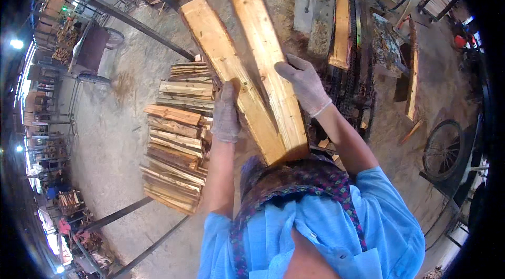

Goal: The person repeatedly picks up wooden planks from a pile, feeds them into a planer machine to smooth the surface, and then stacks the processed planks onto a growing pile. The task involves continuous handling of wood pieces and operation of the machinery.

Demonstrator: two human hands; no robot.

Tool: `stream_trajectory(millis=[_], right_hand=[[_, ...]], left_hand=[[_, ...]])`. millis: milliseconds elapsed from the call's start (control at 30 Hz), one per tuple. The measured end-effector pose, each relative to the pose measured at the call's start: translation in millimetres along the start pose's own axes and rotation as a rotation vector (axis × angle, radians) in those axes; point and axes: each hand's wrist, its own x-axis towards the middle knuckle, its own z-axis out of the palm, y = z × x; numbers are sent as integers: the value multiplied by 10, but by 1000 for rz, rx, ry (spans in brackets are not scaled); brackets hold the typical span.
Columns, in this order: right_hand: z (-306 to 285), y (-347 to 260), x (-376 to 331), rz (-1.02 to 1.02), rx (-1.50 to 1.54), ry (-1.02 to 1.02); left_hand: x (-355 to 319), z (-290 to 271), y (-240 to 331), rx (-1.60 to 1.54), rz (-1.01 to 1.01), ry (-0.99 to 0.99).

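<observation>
Two long sawn planks spread in a narrow V before me, their near ends meeting at my apron. My left hand (pixel 226 113), in a grey work glove, grips the outer edge of the left plank (pixel 223 58), which has a dark bark edge. On the right plank (pixel 260 37), paler and knotty, my gloved right hand (pixel 305 82) is closed, its thumb on the top face and its fingers partly hidden beneath. The far ends stand apart; lower down, the planks touch or overlap.
A stack of rough boards (pixel 176 137) lies left of my left arm. To the right, another plank (pixel 342 26) rests on a dark machine with a chain-like track (pixel 363 68). A spoked wheel (pixel 444 150) stands at the far right, a cart (pixel 92 50) at the upper left.
</observation>
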Motion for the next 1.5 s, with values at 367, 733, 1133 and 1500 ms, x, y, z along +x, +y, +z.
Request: stream_trajectory(millis=[367, 733, 1133, 1500], right_hand=[[161, 396, -120, -102, -389, 34], [-654, -248, -640, -347, 315, 423], [-2203, -623, 118, -249, 18, 698], [-2969, -193, 2054, 38, -1039, 592]], left_hand=[[35, 548, 50, 174, -19, -27], [-295, 1088, 117, 1050, 758, -154], [-1703, -1178, -872, 872, -214, 434], [-2143, -1509, -1339, 349, -577, 665]])
